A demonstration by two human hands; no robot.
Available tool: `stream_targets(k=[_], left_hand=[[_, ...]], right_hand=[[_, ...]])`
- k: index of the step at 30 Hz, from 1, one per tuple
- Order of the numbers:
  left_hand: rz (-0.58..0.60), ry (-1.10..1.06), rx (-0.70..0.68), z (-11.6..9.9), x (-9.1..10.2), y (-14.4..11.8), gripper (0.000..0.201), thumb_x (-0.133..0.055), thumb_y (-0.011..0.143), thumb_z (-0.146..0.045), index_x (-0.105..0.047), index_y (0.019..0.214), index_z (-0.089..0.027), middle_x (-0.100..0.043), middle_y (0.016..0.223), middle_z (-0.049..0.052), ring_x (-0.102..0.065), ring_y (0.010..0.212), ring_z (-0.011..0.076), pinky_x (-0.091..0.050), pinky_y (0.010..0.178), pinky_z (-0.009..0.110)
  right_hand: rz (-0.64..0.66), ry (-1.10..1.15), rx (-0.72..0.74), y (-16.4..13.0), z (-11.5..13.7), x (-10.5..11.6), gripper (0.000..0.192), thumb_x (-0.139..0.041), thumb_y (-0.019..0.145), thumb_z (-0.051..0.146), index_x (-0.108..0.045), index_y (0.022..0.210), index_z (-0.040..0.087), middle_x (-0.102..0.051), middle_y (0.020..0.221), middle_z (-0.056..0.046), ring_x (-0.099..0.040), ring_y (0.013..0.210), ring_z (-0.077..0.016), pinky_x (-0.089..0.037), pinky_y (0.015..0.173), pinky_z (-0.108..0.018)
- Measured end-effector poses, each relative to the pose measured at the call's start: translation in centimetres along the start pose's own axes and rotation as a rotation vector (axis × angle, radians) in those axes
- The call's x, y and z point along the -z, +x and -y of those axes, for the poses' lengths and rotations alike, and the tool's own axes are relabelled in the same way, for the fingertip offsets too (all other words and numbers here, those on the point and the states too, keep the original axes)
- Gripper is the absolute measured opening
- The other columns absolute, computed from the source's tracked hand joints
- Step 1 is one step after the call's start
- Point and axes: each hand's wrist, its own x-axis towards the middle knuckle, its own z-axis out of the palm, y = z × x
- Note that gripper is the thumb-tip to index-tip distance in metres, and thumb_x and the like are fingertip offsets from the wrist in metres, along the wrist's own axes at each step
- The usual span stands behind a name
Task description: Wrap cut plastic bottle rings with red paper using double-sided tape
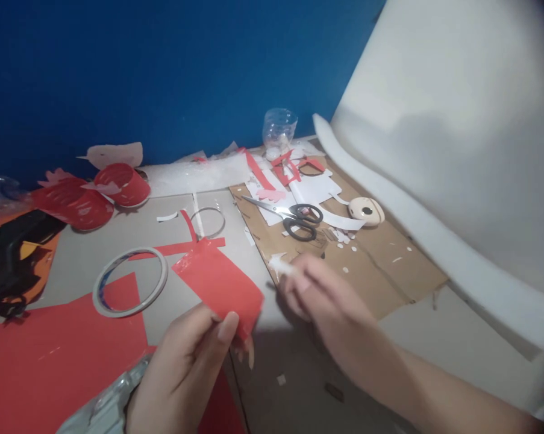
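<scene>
My left hand (194, 355) pinches a red paper piece (221, 283) by its near edge, thumb on top. Shiny patches, perhaps tape, show at the paper's far end. To the right, my right hand (317, 289) is closed on a small white strip (281, 265), blurred, whose kind I cannot make out. The two hands are apart. A roll of double-sided tape (100, 295) lies left of the red piece, partly over a large red sheet (50, 361). Scissors (294, 214) with black handles rest beyond my right hand, blades pointing left.
Two red paper-covered cups (122, 184) and a paper bird (115, 155) stand at the back left. A see-through plastic cup piece (279, 128) is at the back. Paper scraps and a cream round object (365, 211) lie on brown cardboard (384, 265). A black tool (18, 247) sits far left.
</scene>
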Motion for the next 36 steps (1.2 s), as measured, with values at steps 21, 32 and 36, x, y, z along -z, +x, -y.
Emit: stream_targets(k=[21,32,36], left_hand=[[0.081,-0.212,0.101,0.0,-0.6,-0.3,0.031,-0.05,0.088,-0.047,-0.067,0.084,-0.022,-0.069,0.08,0.003,-0.063,0.078,0.0174,-0.051,0.07,0.023],[0.207,-0.101,0.019,0.6,-0.4,0.9,0.032,-0.047,0.092,-0.037,-0.061,0.072,-0.017,-0.066,0.067,-0.001,-0.058,0.064,0.0123,-0.043,0.062,0.02],[0.287,-0.162,-0.02,0.9,-0.3,0.7,0.03,-0.051,0.09,-0.043,-0.066,0.083,-0.017,-0.063,0.068,-0.002,-0.054,0.062,0.0111,-0.04,0.058,0.019]], right_hand=[[-0.012,-0.133,0.44,-1.7,1.5,-0.7,0.025,-0.053,0.088,0.014,-0.061,0.106,0.029,-0.066,0.101,-0.005,-0.062,0.096,-0.0202,-0.05,0.085,-0.03],[0.013,-0.101,0.355,-0.5,0.0,-0.7,0.036,-0.049,0.091,0.012,-0.049,0.119,0.034,-0.065,0.1,-0.002,-0.064,0.089,-0.0157,-0.053,0.078,-0.025],[0.06,0.067,0.112,-0.2,0.1,-0.9,0.015,-0.055,0.09,0.031,-0.053,0.104,0.026,-0.063,0.088,-0.002,-0.061,0.075,-0.0151,-0.052,0.068,-0.024]])
